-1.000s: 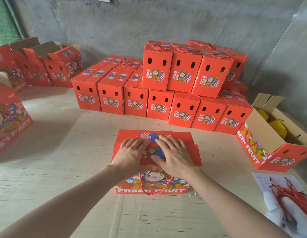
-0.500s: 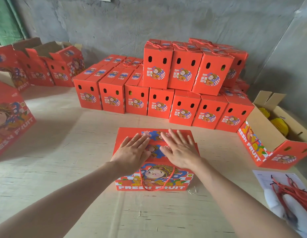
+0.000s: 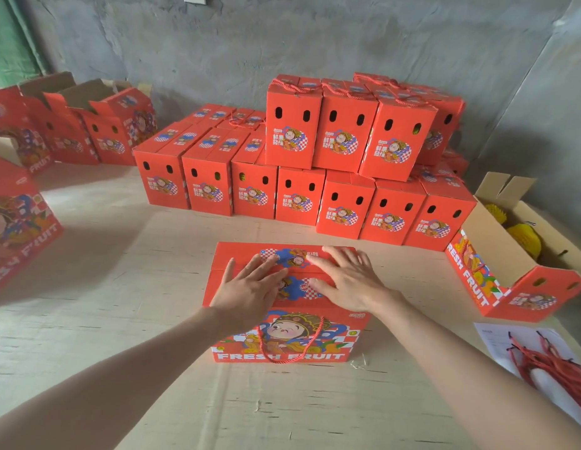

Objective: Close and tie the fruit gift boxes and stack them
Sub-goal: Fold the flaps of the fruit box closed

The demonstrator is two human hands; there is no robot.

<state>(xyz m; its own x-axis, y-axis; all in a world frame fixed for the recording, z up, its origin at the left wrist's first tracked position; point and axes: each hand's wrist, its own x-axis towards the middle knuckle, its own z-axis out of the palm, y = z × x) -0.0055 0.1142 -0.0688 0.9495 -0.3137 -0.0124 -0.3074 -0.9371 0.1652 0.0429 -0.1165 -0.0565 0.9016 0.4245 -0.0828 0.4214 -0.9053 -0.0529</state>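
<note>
We see a red gift box (image 3: 290, 306) standing on the pale wooden table (image 3: 120, 287) straight ahead, its "FRESH FRUIT" front face toward us and its two top flaps folded down flat. Both hands lie palm-down on those flaps. The left hand (image 3: 247, 292) rests on the left half of the lid, its fingers (image 3: 263, 266) stretched out straight and spread a little apart, their tips reaching toward the seam where the flaps meet. The right hand (image 3: 351, 280) rests on the right half, fingers (image 3: 344, 256) likewise extended and fanned, the thumb lying near the blue printed patch in the middle of the lid. Neither hand grips anything; they only press flat on the cardboard. A red rope handle (image 3: 290, 347) hangs in a loop down the front face of the box. Behind it, against the grey wall, we see a stack of closed boxes (image 3: 315, 177), a lower row with three more standing on top, some with rope handles on their lids. To the right lies an open box (image 3: 497, 264) with yellow fruit (image 3: 523, 243) inside, and nearer us a bundle of red ropes (image 3: 542, 365) on a white sheet (image 3: 497, 339). More open boxes (image 3: 88, 131) stand at the far left.
</note>
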